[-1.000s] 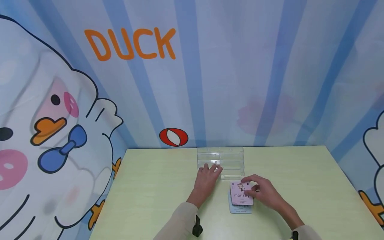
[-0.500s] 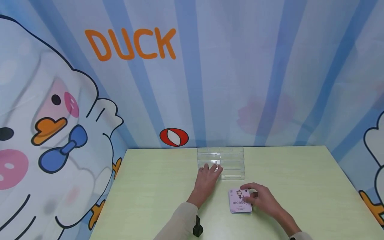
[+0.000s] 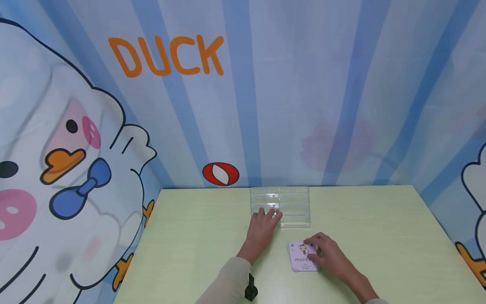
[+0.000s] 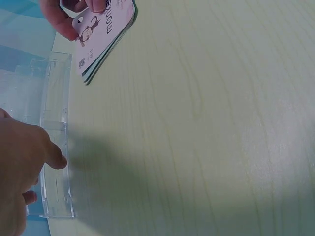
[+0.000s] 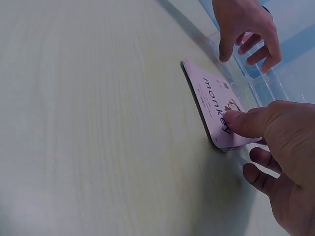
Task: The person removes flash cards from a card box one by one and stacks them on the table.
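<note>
A pink flash card printed "monkey" [image 3: 300, 265] lies on top of a small card stack at the front middle of the table, slightly out of line with the cards beneath. My right hand [image 3: 331, 256] pinches the card at its right side, thumb on the face and a finger at the top edge. Behind the stack stands a clear plastic tiered rack [image 3: 295, 207]. My left hand [image 3: 262, 228] rests loosely on its front left part, fingers spread over the lower tier. In the left wrist view, greenish card edges [image 4: 98, 71] show below the pink card.
The pale wood-grain table [image 3: 190, 245] meets a blue striped cloth backdrop [image 3: 281, 105] right behind the rack. A cartoon duck [image 3: 114, 190] is printed on the left side of the cloth.
My right hand has brought the monkey card down and toward me onto the blue card, which it now covers, then shifted it slightly left. My left hand has stayed at the rack.
</note>
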`<state>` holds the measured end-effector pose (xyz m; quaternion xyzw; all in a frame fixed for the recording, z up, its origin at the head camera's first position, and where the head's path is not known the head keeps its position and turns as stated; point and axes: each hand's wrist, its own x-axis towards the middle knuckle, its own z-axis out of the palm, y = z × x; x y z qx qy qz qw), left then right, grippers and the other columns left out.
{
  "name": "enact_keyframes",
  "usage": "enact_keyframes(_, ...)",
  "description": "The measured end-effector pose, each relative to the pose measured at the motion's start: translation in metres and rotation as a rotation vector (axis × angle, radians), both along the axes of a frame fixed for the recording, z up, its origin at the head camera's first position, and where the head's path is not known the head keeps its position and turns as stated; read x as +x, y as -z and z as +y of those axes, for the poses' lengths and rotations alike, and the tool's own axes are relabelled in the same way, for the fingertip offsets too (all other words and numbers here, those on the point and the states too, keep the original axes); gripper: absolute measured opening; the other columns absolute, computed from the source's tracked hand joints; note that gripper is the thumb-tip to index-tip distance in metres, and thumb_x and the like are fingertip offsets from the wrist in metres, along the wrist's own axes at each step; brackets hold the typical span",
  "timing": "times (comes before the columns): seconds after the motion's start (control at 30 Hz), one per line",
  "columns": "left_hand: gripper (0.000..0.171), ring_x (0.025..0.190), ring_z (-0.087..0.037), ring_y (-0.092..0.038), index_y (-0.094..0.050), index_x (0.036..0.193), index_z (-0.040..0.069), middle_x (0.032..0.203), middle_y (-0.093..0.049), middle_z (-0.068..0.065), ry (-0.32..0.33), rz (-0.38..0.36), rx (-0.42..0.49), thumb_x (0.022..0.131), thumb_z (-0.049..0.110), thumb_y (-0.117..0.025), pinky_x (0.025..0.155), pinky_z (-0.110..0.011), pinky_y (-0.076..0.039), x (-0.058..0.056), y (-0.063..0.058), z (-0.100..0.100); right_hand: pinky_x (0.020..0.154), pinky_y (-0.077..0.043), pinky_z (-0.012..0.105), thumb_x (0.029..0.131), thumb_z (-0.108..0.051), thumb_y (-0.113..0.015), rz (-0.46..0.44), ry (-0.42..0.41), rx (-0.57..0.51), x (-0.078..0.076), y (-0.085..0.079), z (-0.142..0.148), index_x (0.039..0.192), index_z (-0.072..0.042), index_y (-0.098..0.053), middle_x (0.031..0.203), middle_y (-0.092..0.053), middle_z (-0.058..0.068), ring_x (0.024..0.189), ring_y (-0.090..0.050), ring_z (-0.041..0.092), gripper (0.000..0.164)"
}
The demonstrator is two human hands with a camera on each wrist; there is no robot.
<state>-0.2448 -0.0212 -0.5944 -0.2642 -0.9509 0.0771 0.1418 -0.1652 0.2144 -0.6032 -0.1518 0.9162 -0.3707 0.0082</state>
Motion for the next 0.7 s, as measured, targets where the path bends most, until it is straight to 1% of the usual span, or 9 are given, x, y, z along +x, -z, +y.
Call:
enact_keyframes(0.17,0.044,0.1,-0.024,-0.061,-0.056,0.132,0.023,0.124,-0.064,0.003,-0.005,0.013,0.001,0.094,0.007,-0.074,0.083,-0.039,-0.057,-0.0006,0.0011,-0.0009,0.075,-0.051,0.026,0.086,-0.004,-0.083,0.023,-0.013,0.021,-0.0015,0.0006,-0.0011,0.118,-0.009,-0.074,0.113,-0.064,0.001,0.091,-0.056,0.014,0.034)
enact_keyframes(0.3,0.044,0.099,-0.024,-0.061,-0.057,0.131,0.023,0.123,-0.065,0.003,-0.011,0.019,0.001,0.094,0.008,-0.075,0.083,-0.039,-0.058,-0.0006,0.0017,-0.0014,0.078,-0.053,0.029,0.086,-0.003,-0.082,0.055,-0.04,0.023,-0.0041,0.0002,-0.0009,0.118,-0.008,-0.074,0.114,-0.065,0.002,0.096,-0.059,0.017,0.033)
enact_keyframes(0.47,0.044,0.099,-0.024,-0.061,-0.057,0.131,0.023,0.122,-0.065,0.003,-0.009,0.018,0.002,0.094,0.007,-0.074,0.083,-0.039,-0.058,-0.0006,0.0027,-0.002,0.083,-0.054,0.037,0.087,-0.005,-0.081,0.071,-0.077,0.042,-0.0063,0.0005,0.0007,0.117,-0.008,-0.074,0.115,-0.066,0.003,0.102,-0.061,0.022,0.031)
enact_keyframes(0.63,0.044,0.099,-0.024,-0.06,-0.057,0.132,0.023,0.123,-0.064,0.003,-0.007,0.021,0.001,0.094,0.008,-0.074,0.083,-0.039,-0.057,-0.0008,0.0033,-0.0032,0.09,-0.053,0.047,0.087,-0.006,-0.082,0.084,-0.092,0.068,-0.0082,0.0008,0.0006,0.118,-0.009,-0.074,0.116,-0.067,0.003,0.106,-0.062,0.026,0.032)
enact_keyframes(0.7,0.044,0.099,-0.024,-0.06,-0.057,0.132,0.023,0.124,-0.064,0.003,-0.005,0.022,-0.001,0.094,0.008,-0.074,0.083,-0.039,-0.057,-0.0011,0.0032,-0.0033,0.091,-0.052,0.049,0.086,-0.007,-0.083,0.088,-0.093,0.082,-0.0087,0.0012,0.0006,0.117,-0.009,-0.075,0.116,-0.067,0.003,0.106,-0.061,0.026,0.032)
